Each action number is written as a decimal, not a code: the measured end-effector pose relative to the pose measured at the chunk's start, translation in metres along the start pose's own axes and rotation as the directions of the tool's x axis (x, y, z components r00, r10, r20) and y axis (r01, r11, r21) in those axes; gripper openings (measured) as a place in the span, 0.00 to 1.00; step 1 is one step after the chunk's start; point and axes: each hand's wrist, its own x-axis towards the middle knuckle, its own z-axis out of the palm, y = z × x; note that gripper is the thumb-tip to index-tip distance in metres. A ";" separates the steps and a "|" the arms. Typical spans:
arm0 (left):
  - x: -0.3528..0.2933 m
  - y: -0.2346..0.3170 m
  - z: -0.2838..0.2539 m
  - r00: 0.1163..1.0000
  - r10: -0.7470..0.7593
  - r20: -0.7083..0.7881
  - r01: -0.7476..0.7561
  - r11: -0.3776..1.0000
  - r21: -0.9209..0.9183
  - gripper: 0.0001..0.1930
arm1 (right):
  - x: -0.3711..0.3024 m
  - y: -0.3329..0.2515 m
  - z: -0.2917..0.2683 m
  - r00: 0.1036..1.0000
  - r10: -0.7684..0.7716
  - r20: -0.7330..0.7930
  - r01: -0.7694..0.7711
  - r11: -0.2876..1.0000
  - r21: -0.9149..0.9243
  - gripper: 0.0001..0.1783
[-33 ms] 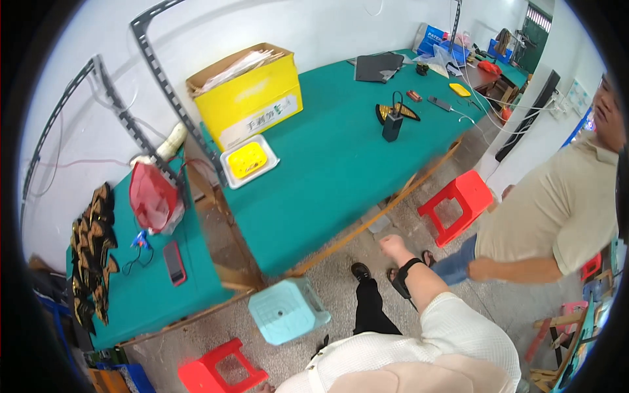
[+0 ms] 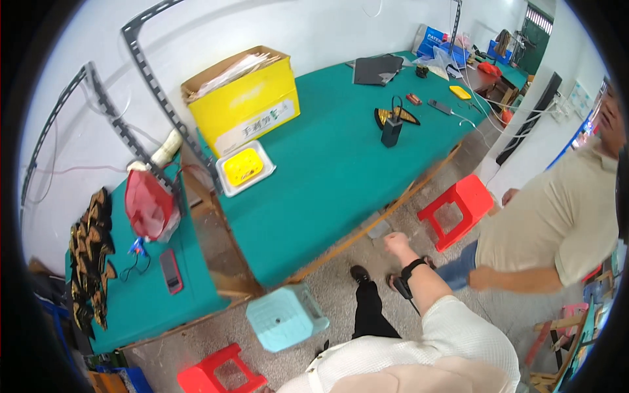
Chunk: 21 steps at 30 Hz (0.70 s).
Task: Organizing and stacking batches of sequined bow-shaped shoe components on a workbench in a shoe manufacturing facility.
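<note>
My right hand [image 2: 396, 242] hangs over the floor beside the front edge of the long green-topped table [image 2: 321, 196]. Its fingers are curled in and nothing shows in them; a black band circles the wrist. Of my left hand [image 2: 267, 390], only a sliver appears at the lower edge, near a red stool [image 2: 219, 372], and its fingers are hidden. A light blue stool [image 2: 278, 318] stands in front of me. On the long table are a small black box with a loop [image 2: 391, 131], a black-and-gold fan-shaped piece [image 2: 407, 116] and a yellow dish in a pale tray [image 2: 242, 167].
A yellow carton [image 2: 246, 105] stands by the wall. On the side table [image 2: 141, 301] lie black-and-gold pieces [image 2: 92, 252], a red bag [image 2: 149, 204] and a phone [image 2: 171, 271]. Another red stool [image 2: 457, 211] and a person in a beige shirt [image 2: 544, 216] are to the right; cables hang nearby.
The view has shifted slightly, so the tables and stools sit a little differently in the picture. My right hand keeps its curled pose.
</note>
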 end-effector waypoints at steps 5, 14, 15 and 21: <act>0.107 0.098 -0.051 0.999 -0.052 0.004 0.052 0.997 -0.060 0.19 | 0.171 -0.043 -0.093 0.963 -0.044 -0.265 0.072 0.993 0.098 0.13; 0.163 0.217 -0.120 0.974 -0.200 0.106 0.214 0.968 -0.135 0.20 | 0.437 -0.109 -0.191 0.873 -0.126 -0.472 0.051 0.985 -0.167 0.20; 0.169 0.223 -0.124 0.971 -0.213 0.110 0.228 0.963 -0.145 0.20 | 0.453 -0.115 -0.195 0.876 -0.114 -0.468 0.030 0.983 -0.183 0.23; 0.178 0.256 -0.131 0.945 -0.303 0.124 0.324 0.918 -0.229 0.21 | 0.486 -0.178 -0.190 0.907 0.006 -0.422 -0.184 0.905 -0.384 0.34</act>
